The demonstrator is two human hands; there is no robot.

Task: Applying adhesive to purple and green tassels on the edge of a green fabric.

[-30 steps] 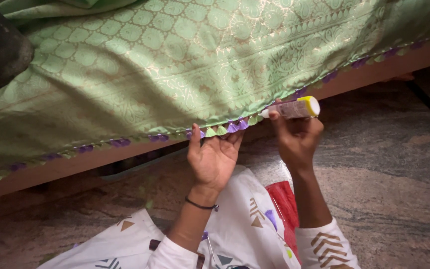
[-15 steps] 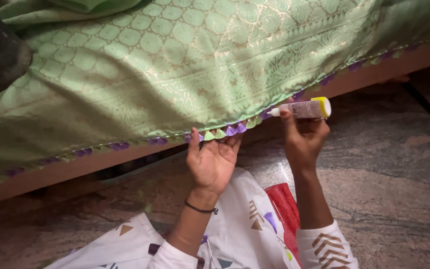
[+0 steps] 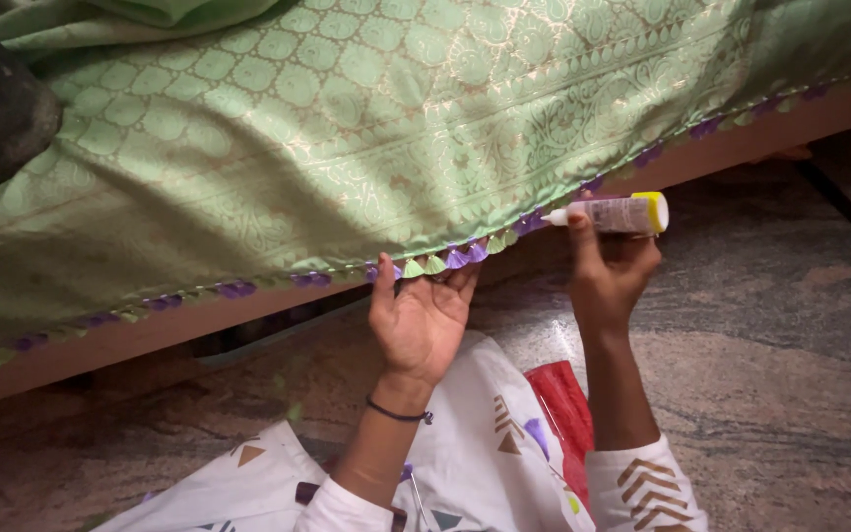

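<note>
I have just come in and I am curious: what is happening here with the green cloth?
A person sits on the floor at the hanging edge of a green patterned cloth. The left hand supports the fringe of green and purple tassels from below. The right hand holds a small bottle, its nozzle pointing at the tassels further along.

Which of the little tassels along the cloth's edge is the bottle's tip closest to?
The purple tassel just left of the small bottle in the right hand; the green and purple ones above the left hand lie farther away.

left hand (image 3: 420, 320) open, right hand (image 3: 608, 271) clenched
</note>
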